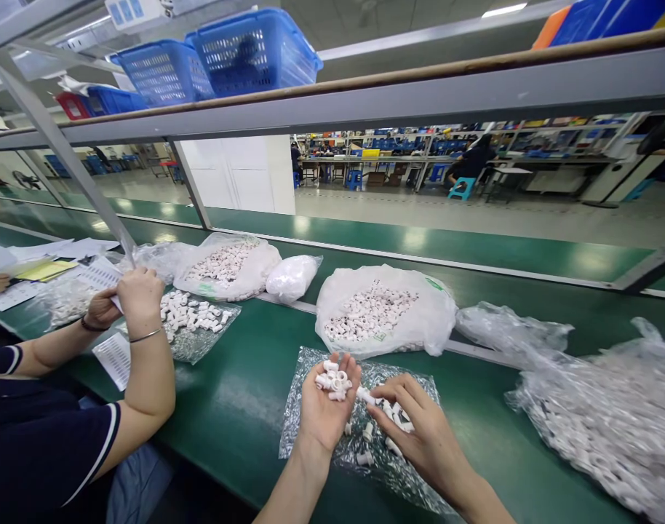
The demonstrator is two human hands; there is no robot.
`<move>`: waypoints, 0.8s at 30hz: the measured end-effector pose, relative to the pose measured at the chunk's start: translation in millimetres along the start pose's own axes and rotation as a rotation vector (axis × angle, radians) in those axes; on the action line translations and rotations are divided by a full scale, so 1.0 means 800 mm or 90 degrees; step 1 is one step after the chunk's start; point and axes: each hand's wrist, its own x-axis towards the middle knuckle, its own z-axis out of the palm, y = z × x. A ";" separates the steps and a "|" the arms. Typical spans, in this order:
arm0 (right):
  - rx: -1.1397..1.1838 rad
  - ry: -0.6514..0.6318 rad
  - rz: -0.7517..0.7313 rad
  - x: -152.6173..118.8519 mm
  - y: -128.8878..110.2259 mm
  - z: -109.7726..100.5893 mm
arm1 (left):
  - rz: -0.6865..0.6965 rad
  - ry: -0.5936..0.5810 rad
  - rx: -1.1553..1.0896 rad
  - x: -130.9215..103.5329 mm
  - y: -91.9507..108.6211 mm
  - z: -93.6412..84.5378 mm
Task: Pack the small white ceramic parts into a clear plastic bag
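Observation:
My left hand (327, 415) is palm up with fingers slightly curled, cupping several small white plastic fittings (333, 380). Close beside it, my right hand (420, 422) pinches one white fitting (367, 396) between thumb and fingertips. Below both hands, a clear plastic bag (298, 393) lies flat on the green table, with loose white fittings (364, 458) scattered over it. Just behind stands an opened white bag (332, 291) heaped with small white and brownish parts (373, 309).
A bulging clear bag of white parts (610, 429) lies at right. On the left, a co-worker's hands (139, 291) hold a paper sheet near another pile of fittings (188, 313). A metal post (73, 156) rises there, and an overhead shelf (365, 91) carries blue baskets (256, 54).

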 end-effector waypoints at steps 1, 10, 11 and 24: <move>0.000 -0.002 0.007 -0.002 0.002 0.001 | 0.010 0.003 -0.006 0.000 0.006 -0.001; -0.043 -0.143 0.078 -0.029 0.047 0.041 | 0.063 0.009 -0.024 -0.001 0.026 -0.005; -0.046 -0.152 0.083 -0.032 0.053 0.048 | 0.062 0.012 -0.024 -0.001 0.024 -0.006; 0.006 -0.048 0.041 -0.006 0.030 0.035 | -0.015 0.010 0.068 0.005 -0.012 -0.023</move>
